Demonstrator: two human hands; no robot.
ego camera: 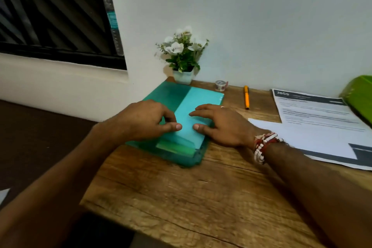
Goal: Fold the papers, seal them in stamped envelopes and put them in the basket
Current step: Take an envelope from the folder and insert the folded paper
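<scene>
While open wood fronts it, the pale turquoise folded paper [190,122] lies on a green plastic folder [171,94] at the left edge of the wooden tabletop [201,197], long axis toward the wall; left hand [149,121] pinches it, right hand [223,127] presses it, fingers straight.

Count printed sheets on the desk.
2. The far sheet lies at the right beside the green basket; the near sheet lies closer to the person, its far edge under the first. More may be stacked beneath.
</scene>
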